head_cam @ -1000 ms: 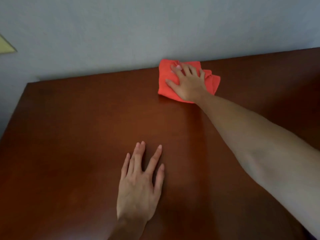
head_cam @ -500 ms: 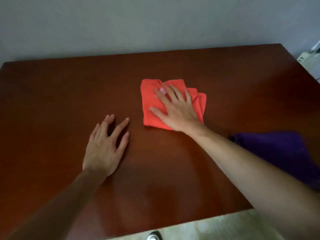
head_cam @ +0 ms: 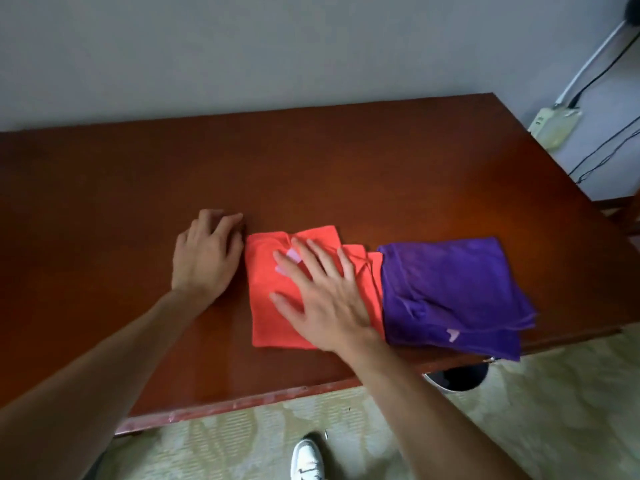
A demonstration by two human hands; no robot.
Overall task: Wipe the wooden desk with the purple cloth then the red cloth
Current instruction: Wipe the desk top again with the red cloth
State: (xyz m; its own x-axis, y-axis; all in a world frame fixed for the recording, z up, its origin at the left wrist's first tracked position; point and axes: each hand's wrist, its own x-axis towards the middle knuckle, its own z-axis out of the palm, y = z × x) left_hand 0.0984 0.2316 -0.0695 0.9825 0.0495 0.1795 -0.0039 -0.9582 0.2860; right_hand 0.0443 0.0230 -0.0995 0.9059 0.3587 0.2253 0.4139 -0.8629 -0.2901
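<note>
Red cloth (head_cam: 273, 289) lies under flat right hand (head_cam: 325, 299).

Dim, soft indoor light is falling across the desk (head_cam: 346, 161), leaving its left side darker and a warmer glow showing on the wood beyond the cloths. A faint sheen is lying on the wood near the front edge. Thin, soft shadows are sitting under both hands. The wide lens is bending the desk's edges. Mild blur is softening the right hand (head_cam: 322, 299) and the forearms nearest the camera.
</note>
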